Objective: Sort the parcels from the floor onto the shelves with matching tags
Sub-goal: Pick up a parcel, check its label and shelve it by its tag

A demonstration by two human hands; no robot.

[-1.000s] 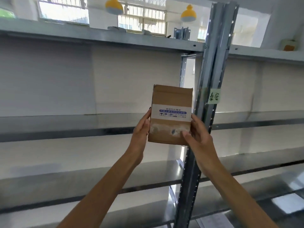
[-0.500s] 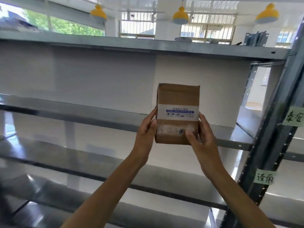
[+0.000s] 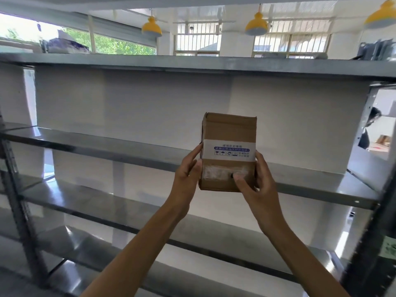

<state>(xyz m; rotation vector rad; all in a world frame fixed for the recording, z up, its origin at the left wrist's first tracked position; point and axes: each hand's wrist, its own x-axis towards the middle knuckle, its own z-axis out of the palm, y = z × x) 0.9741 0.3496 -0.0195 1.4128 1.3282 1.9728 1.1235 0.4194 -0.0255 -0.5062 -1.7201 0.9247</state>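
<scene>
Two bare forearms rise from six o'clock and meet near the middle of the view; the left hand grips the parcel at its nine o'clock side, thumb on the near face and fingers reaching up along the edge; the right hand clasps it from four o'clock, thumb laid across the lower front over a patch of clear tape and fingers wrapped round the right side; so the parcel, a small brown cardboard box, is held upright in the air between both hands, touching no shelf; a white label band with blue print runs across its front, the print too small to read; behind it, from nine o'clock to three o'clock, runs the bare metal middle shelf, with the lower shelf beneath it toward seven o'clock; at four o'clock a dark perforated upright carries a green tag, its writing blurred; the top shelf crosses at twelve o'clock; farther off, at three o'clock, a person shows partly past the rack's end; beyond, at twelve o'clock, yellow lamps hang before barred windows.
</scene>
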